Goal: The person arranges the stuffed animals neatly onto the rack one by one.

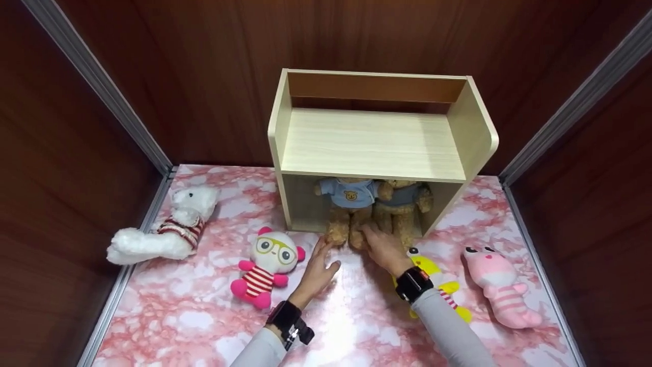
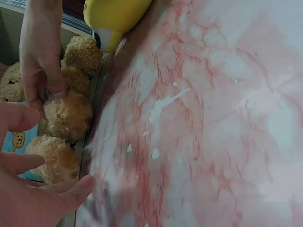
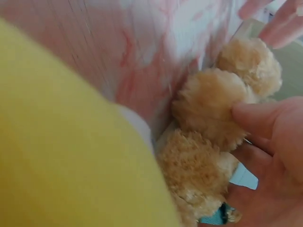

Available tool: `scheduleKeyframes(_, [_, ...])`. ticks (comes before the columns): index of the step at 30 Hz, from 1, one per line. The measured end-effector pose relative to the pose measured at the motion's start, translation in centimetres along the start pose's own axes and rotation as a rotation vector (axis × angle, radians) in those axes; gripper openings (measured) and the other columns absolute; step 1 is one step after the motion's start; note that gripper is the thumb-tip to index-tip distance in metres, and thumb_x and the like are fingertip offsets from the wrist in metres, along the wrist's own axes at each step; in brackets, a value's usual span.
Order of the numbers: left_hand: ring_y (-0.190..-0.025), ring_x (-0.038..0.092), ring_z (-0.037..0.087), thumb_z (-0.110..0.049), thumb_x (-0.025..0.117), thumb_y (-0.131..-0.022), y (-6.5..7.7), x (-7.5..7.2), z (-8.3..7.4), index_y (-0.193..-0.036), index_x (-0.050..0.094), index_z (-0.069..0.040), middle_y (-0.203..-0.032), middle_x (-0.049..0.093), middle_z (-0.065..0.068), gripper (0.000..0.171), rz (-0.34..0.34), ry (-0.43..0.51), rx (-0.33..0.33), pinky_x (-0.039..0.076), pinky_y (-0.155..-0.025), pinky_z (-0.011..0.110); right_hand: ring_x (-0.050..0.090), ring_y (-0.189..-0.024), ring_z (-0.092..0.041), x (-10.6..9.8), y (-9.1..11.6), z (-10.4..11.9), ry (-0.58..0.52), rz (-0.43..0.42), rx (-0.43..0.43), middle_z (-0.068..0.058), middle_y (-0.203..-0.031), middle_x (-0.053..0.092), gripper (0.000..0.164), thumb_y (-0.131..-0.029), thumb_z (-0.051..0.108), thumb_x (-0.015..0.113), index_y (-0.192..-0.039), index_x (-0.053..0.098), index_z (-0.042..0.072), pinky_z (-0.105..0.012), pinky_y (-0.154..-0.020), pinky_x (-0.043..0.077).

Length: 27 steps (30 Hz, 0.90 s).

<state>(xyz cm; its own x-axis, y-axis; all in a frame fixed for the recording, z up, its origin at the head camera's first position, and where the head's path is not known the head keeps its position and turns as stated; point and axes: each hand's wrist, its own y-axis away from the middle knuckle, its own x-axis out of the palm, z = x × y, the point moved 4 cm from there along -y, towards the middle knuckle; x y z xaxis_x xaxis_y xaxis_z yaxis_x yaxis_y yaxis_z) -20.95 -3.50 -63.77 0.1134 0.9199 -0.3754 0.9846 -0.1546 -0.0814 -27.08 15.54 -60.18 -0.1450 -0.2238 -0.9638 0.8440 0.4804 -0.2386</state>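
Farthest to the left of the left hand, a white plush bear (image 1: 186,232) in a red-striped top is lying on the pink marbled surface (image 1: 204,321). Nearer, just left of that hand, a pink-and-white panda doll (image 1: 259,280) with yellow glasses is lying face up. The left hand (image 1: 317,267) is spreading its fingers loosely and holding nothing; its fingertips are hovering close by one foot of a brown teddy bear (image 1: 351,194), though contact is hard to tell. That bear, wearing light blue, is sitting beyond both hands in the lower compartment of a pale wooden shelf (image 1: 372,145). The right hand (image 1: 386,251) is pinching the bear's other foot between thumb and fingers. Beyond the right hand, a darker-shirted teddy (image 1: 400,206) is sitting alongside. A yellow toy (image 1: 429,266) is lying beside the right wrist; farther right, a pink toy (image 1: 501,285) is lying.
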Motion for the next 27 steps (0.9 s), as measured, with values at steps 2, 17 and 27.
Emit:
scheduleKeyframes(2, [-0.144, 0.034, 0.053, -0.009, 0.065, -0.094, 0.3, -0.4, -0.2, -0.144, 0.051, 0.009, -0.161, 0.024, 0.036, 0.055, -0.011, 0.010, 0.009, 0.034, -0.116, 0.060, 0.059, -0.122, -0.045, 0.1, 0.1, -0.1, -0.037, 0.019, 0.009, -0.017, -0.125, 0.066, 0.040, -0.091, 0.016, 0.080, -0.126, 0.062, 0.011, -0.072, -0.107, 0.038])
scheduleKeyframes(17, [-0.129, 0.053, 0.043, 0.001, 0.065, -0.092, 0.8, -5.6, -2.8, -0.132, 0.063, 0.004, -0.142, 0.054, 0.027, 0.040, -0.162, -0.022, 0.173, 0.047, -0.104, 0.059, 0.057, -0.129, -0.044, -2.9, 2.6, 0.2, -0.417, -0.195, 0.019, -0.025, -0.141, 0.059, 0.037, -0.100, 0.004, 0.065, -0.136, 0.063, -0.002, -0.058, -0.108, 0.046])
scheduleKeyframes(27, [-0.123, 0.058, 0.038, 0.007, 0.065, -0.089, 1.3, -10.5, -4.4, -0.134, 0.063, 0.004, -0.144, 0.055, 0.024, 0.045, -0.286, -0.074, 0.216, 0.051, -0.099, 0.042, 0.050, -0.138, -0.040, -3.8, 4.1, -0.1, -0.529, -0.220, 0.121, -0.023, -0.149, 0.053, 0.039, -0.102, 0.007, 0.064, -0.141, 0.060, 0.002, -0.058, -0.112, 0.041])
